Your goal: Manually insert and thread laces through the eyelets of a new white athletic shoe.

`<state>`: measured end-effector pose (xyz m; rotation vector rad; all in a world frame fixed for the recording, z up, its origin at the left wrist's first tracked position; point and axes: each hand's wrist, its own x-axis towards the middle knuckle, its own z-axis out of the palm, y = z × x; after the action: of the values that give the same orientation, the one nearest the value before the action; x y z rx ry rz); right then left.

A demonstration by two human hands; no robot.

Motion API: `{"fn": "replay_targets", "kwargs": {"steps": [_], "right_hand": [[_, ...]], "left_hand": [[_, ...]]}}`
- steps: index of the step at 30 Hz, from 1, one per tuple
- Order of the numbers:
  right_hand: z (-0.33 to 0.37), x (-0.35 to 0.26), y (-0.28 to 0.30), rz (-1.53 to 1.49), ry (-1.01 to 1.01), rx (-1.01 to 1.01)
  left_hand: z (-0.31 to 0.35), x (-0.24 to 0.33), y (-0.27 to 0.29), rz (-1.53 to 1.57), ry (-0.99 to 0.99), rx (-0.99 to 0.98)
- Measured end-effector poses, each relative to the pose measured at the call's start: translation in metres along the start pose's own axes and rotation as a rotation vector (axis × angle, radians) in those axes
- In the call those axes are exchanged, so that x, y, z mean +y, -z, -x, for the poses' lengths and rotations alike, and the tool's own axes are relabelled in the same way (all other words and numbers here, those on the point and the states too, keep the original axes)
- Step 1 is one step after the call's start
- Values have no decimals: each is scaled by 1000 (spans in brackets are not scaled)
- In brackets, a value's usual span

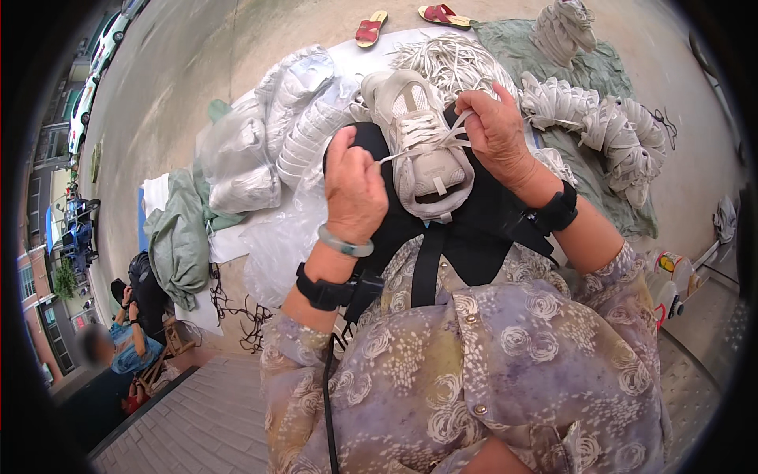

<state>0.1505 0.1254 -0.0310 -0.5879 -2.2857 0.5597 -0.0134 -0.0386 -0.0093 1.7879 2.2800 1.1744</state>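
A pale grey-white sneaker [404, 104] rests on the black cloth [489, 245] over my lap, toe away from me and collar toward me. White lace [425, 130] criss-crosses its front. My left hand [354, 189], left of the shoe, is closed on one end of the shoelace, which stretches from the tongue to my fingers. At the right, my right hand [496, 138] pinches the other part of the shoelace between thumb and fingers, raised above the shoe. The lace strands meet over the tongue [434, 167]; how they cross there is too small to tell.
A heap of loose white laces [454, 62] lies beyond the shoe. Plastic-wrapped white shoes [245, 158] are at left; a row of laced shoes [584, 114] is at right on green sheeting [521, 39]. Red slippers [371, 30] lie farther off. Another person [130, 347] sits at far left.
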Motion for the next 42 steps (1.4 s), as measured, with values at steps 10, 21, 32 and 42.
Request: {"fn": "replay_targets", "kwargs": {"steps": [10, 21, 32, 42], "right_hand": [[-5, 25, 14, -557, -329, 270], [-15, 13, 39, -694, -436, 323], [-36, 3, 42, -1265, -713, 18], [-31, -21, 47, -1012, -505, -252]], "left_hand": [[73, -83, 65, 48, 523, -218], [-4, -17, -21, -416, -363, -225], [-21, 6, -22, 86, -81, -209], [-59, 44, -20, 723, 224, -173]]}}
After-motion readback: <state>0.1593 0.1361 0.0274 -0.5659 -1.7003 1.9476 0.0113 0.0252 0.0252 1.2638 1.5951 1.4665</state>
